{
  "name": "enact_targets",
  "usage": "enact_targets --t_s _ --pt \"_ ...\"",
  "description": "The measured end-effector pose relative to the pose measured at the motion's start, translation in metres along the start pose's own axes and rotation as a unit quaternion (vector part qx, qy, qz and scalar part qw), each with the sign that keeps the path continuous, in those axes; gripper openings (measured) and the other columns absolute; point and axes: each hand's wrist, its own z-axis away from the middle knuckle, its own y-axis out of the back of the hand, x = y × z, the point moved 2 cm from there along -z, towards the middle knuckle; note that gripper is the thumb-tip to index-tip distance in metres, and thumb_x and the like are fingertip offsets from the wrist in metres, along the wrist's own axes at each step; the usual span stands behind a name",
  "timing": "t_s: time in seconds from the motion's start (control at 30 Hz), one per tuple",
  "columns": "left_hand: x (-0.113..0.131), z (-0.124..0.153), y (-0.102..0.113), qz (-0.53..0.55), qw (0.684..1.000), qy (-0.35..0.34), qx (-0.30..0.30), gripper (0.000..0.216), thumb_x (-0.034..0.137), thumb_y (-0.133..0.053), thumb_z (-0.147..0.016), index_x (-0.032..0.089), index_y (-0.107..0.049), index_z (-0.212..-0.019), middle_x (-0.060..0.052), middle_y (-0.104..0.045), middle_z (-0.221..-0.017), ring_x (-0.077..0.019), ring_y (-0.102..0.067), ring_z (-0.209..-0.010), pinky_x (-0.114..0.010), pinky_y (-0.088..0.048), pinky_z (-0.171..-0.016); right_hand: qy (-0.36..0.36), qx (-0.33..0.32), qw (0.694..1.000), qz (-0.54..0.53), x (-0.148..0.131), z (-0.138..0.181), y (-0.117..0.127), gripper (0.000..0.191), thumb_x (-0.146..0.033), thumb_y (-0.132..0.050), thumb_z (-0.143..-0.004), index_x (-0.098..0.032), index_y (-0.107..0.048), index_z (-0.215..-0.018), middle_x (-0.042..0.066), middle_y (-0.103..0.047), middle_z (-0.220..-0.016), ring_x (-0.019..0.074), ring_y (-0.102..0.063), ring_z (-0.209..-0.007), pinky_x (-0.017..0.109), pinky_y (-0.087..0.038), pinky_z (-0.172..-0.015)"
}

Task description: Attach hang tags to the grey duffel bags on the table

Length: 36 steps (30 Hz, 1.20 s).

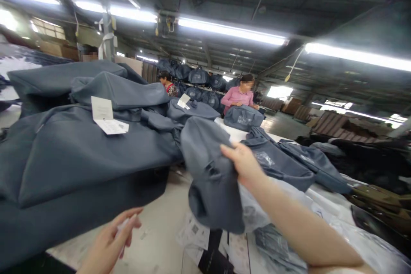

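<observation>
My right hand [245, 162] is closed on the upper right side of a dark blue-grey bag [213, 180], which hangs creased and limp over the table [160, 227]. Low in the view, my left hand [117, 237] is held apart from that bag, thumb and fingers outstretched above the tabletop. A pale patch shows between its thumb and fingers; I cannot make out what it is. Left of both hands lies a big pile of similar blue-grey bags [80, 150], with a white folded tag [105, 117] on top.
Printed papers [195, 231], a black card [215, 257] and clear plastic wrapping [253, 209] lie beneath the held bag. More bags [272, 158] rest to the right. Across the table a person in a pink shirt [239, 96] handles another bag [244, 117]; filled racks [199, 77] stand behind.
</observation>
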Motion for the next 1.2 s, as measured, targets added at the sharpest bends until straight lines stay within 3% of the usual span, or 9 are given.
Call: enact_targets --t_s 0.07,0.13,0.27,0.5,0.7,0.8,0.9,1.03,1.2 --pt "0.011 -0.007 -0.001 -0.014 1.0 -0.016 0.0 0.066 0.071 -0.049 -0.074 0.019 -0.063 -0.111 -0.004 -0.069 -0.073 -0.0179 -0.054 -0.049 -0.032 -0.047 -0.053 -0.037 -0.054 0.997 0.051 0.069 0.046 -0.06 0.019 -0.031 -0.071 -0.069 -0.021 -0.056 -0.075 -0.002 -0.056 -0.066 0.0165 -0.054 -0.061 0.032 -0.047 -0.06" --pt "0.015 -0.013 -0.003 -0.071 0.997 -0.01 0.034 0.069 0.071 -0.052 -0.072 0.015 -0.062 -0.111 -0.01 -0.071 -0.087 -0.0243 -0.063 -0.068 -0.036 -0.051 -0.069 0.011 -0.095 0.986 0.138 0.123 0.081 -0.109 0.017 -0.024 -0.068 -0.071 -0.02 -0.052 -0.066 0.0 -0.054 -0.071 0.0162 -0.052 -0.07 0.03 -0.045 -0.066" --pt "0.004 -0.019 -0.002 -0.148 0.982 0.054 0.1 0.078 0.068 -0.065 -0.061 0.008 -0.059 -0.111 -0.02 -0.067 -0.104 -0.0366 -0.062 -0.103 -0.045 -0.047 -0.087 0.094 -0.128 0.96 0.23 0.165 0.106 -0.151 0.008 -0.022 -0.061 -0.08 -0.02 -0.057 -0.074 0.003 -0.055 -0.079 0.0177 -0.052 -0.078 0.031 -0.044 -0.074" --pt "0.008 -0.028 -0.012 -0.171 0.981 0.04 0.086 0.082 0.061 -0.067 -0.064 0.009 -0.052 -0.125 -0.021 -0.064 -0.114 -0.036 -0.061 -0.107 -0.042 -0.048 -0.088 0.189 -0.258 0.901 0.293 0.148 0.106 -0.122 0.045 -0.034 -0.064 -0.08 -0.016 -0.054 -0.12 0.009 -0.058 -0.099 0.0224 -0.053 -0.093 0.037 -0.046 -0.087" --pt "0.072 -0.031 -0.034 -0.351 0.916 -0.152 0.119 0.05 0.038 -0.058 -0.078 0.013 -0.057 -0.121 -0.015 -0.067 -0.11 -0.0314 -0.064 -0.1 -0.038 -0.048 -0.09 0.21 -0.254 0.912 0.243 0.139 0.111 -0.105 0.058 -0.025 -0.056 -0.077 -0.015 -0.044 -0.133 0.01 -0.055 -0.107 0.0219 -0.052 -0.099 0.036 -0.045 -0.094" --pt "0.106 -0.034 -0.023 -0.396 0.878 -0.226 0.145 0.048 0.035 -0.055 -0.082 0.016 -0.054 -0.126 -0.01 -0.067 -0.112 -0.027 -0.064 -0.1 -0.036 -0.047 -0.092 0.243 -0.24 0.914 0.22 0.12 0.116 -0.092 0.072 -0.019 -0.052 -0.069 -0.012 -0.035 -0.139 0.014 -0.049 -0.123 0.024 -0.047 -0.114 0.037 -0.041 -0.101" --pt "0.115 -0.052 0.0 -0.452 0.86 -0.19 0.14 0.053 0.037 -0.056 -0.081 0.02 -0.05 -0.131 -0.006 -0.066 -0.113 -0.0255 -0.063 -0.1 -0.041 -0.048 -0.092 0.258 -0.268 0.901 0.222 0.114 0.124 -0.084 0.063 -0.012 -0.047 -0.069 -0.014 -0.042 -0.132 0.014 -0.048 -0.127 0.0228 -0.045 -0.12 0.035 -0.039 -0.104" --pt "0.094 -0.068 0.022 -0.476 0.864 -0.083 0.142 0.057 0.05 -0.051 -0.083 0.012 -0.054 -0.126 -0.012 -0.067 -0.111 -0.0297 -0.063 -0.101 -0.046 -0.05 -0.089 0.189 -0.328 0.897 0.23 0.137 0.127 -0.083 0.049 -0.007 -0.04 -0.078 -0.015 -0.045 -0.126 0.011 -0.056 -0.122 0.0184 -0.052 -0.115 0.032 -0.042 -0.1" --pt "0.072 -0.015 0.003 -0.445 0.797 -0.259 0.314 0.055 0.046 -0.062 -0.079 0.013 -0.056 -0.122 -0.011 -0.065 -0.112 -0.0302 -0.061 -0.103 -0.043 -0.048 -0.093 0.026 -0.29 0.943 0.16 0.163 0.121 -0.08 0.035 -0.014 -0.042 -0.086 -0.015 -0.045 -0.12 0.01 -0.065 -0.105 0.0201 -0.063 -0.095 0.035 -0.048 -0.087"
